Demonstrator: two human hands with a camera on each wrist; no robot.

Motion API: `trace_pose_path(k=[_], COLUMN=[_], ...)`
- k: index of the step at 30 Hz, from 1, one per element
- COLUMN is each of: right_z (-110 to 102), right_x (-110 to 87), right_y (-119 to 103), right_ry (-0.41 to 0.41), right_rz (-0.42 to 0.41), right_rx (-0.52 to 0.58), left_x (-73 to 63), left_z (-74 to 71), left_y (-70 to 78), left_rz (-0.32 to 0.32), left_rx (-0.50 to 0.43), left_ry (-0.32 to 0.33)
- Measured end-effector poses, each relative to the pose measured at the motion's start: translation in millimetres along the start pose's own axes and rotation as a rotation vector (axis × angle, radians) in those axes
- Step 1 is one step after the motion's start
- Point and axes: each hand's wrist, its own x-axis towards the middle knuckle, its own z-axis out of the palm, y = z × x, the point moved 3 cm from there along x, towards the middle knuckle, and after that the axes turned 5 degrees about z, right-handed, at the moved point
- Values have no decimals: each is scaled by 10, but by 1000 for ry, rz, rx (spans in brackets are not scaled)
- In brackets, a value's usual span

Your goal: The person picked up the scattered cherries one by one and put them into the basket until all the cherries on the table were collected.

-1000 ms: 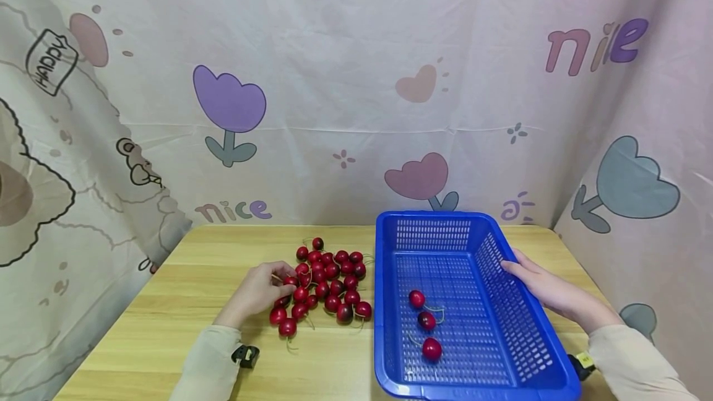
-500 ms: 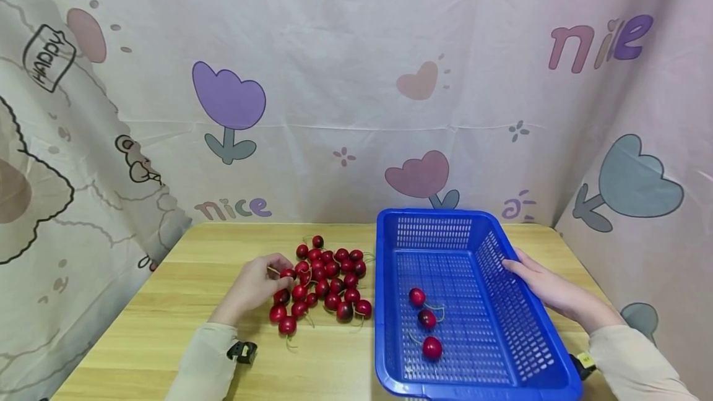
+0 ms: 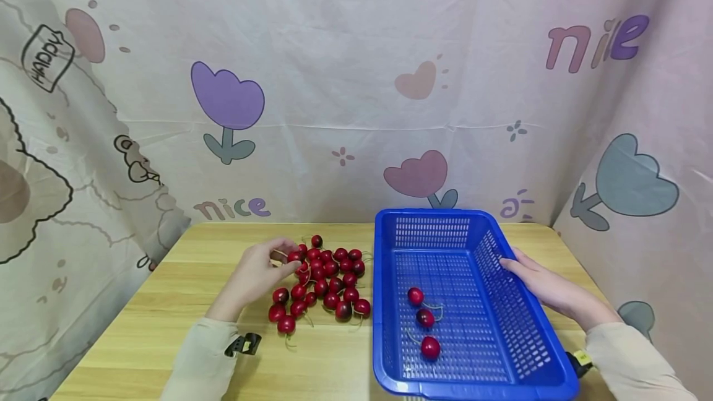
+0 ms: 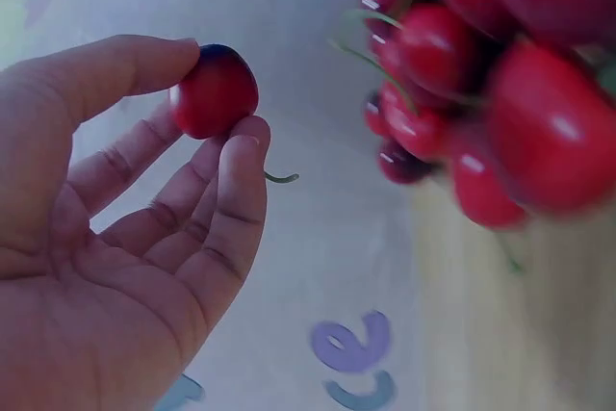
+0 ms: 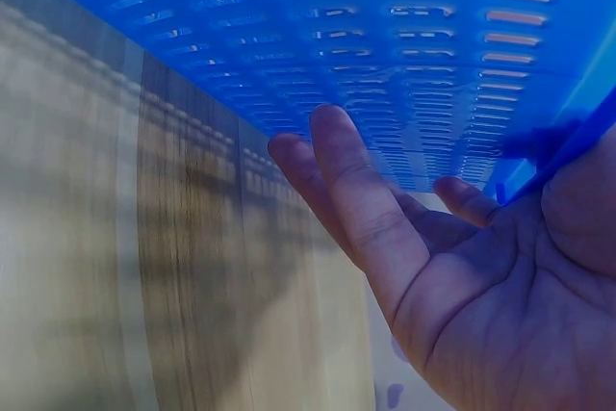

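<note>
In the left wrist view a dark red cherry point(image 4: 214, 91) with a short green stem is pinched between the thumb and fingertips of my left hand point(image 3: 256, 274). That hand is over the left side of a cherry pile point(image 3: 331, 268) on the table. My right hand point(image 3: 548, 286) grips the right rim of a blue plastic basket point(image 3: 379, 308). Its thumb lies over the rim, while the fingers point(image 5: 361, 194) extend along the outside of the slotted wall. Inside the basket, three cherries point(image 3: 426, 318) with stems lie towards the left.
The wooden table point(image 3: 150, 302) ends at a patterned cloth backdrop point(image 3: 323, 79), which also hangs along both sides. The basket stands to the right of the pile, with a narrow gap between them. Its raised walls surround the inside.
My left hand has pinched a cherry at the pile's left edge, lifted it and carried it slightly towards the back. The right hand stays on the basket rim.
</note>
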Motion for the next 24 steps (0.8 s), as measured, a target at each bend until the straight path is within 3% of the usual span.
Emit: trace_pose_path(k=[11, 18, 24], right_z=[1, 8, 9], right_x=[-30, -12, -2], right_y=[-36, -34, -34], right_ry=[49, 66, 63], right_rz=[7, -8, -17], right_rx=[-75, -113, -94], left_x=[264, 432, 490], left_z=[116, 356, 614], left_y=[674, 1087, 1342], left_rz=[182, 284, 308], left_rx=[-11, -6, -5], left_ry=[-56, -138, -243])
